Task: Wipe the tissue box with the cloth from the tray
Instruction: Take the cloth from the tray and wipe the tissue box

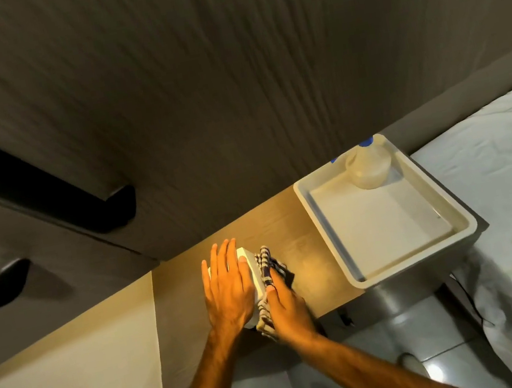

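The left hand (228,287) lies flat over the white tissue box (253,267), hiding most of its top. The checked cloth (268,272) covers the box's right side. The bottle (369,166) in the tray (325,226) is blurred, its label unreadable.

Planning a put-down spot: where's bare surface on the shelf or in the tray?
Bare: shelf between cloth and tray; tray floor in front of the bottle. Crowded: tissue box, under the left hand, right hand pressing cloth beside it.

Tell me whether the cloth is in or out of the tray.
Out. The checked cloth is pressed by the right hand against the white tissue box's side; the white plastic tray sits apart.
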Available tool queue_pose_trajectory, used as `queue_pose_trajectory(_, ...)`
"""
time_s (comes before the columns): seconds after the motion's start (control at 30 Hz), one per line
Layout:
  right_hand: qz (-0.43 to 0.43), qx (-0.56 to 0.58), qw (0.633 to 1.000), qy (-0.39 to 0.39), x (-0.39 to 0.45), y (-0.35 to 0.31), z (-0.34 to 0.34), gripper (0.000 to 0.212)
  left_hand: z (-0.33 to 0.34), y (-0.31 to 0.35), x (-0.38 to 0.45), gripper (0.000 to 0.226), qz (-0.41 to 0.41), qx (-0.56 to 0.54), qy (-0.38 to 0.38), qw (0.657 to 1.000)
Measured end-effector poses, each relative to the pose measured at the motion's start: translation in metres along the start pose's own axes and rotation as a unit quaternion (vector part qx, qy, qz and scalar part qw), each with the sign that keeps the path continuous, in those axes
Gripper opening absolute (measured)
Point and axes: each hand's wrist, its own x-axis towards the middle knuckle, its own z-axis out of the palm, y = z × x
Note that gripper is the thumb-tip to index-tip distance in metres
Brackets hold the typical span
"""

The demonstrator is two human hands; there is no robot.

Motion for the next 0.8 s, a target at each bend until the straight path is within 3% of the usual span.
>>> queue_pose_trajectory(0.13, -0.03, 0.012, 0.999, 0.016, 0.025, -0.03, 0.005, 0.043, -0.001, -0.004, -0.004, 0.091, 0.041, 0.037, -0.017, 0.998)
queue_pose_trajectory(0.3, 0.019, 0.012, 1.0, -0.012, 0.055, -0.031, -0.008, 0.041, 0.004, -0.003, -0.001, 0.065, -0.004, -0.001, -0.009, 1.0)
queue_pose_trajectory(0.43, 0.027, -0.015, 1.0, 0.0, 0.014, -0.002, -0.006, 0.045, 0.002, -0.002, -0.002, 0.064, 0.005, 0.003, 0.002, 1.0)
queue_pose_trajectory(0.63, -0.002, 0.009, 1.0, 0.007, 0.025, -0.016, 0.0, 0.047, -0.002, 0.001, -0.004, 0.097, 0.033, 0.0, -0.017, 0.999)
queue_pose_trajectory(0.8, 0.004, -0.002, 1.0, 0.003, 0.047, -0.019, -0.01, 0.043, 0.002, -0.002, -0.002, 0.069, -0.009, -0.006, -0.011, 1.0)
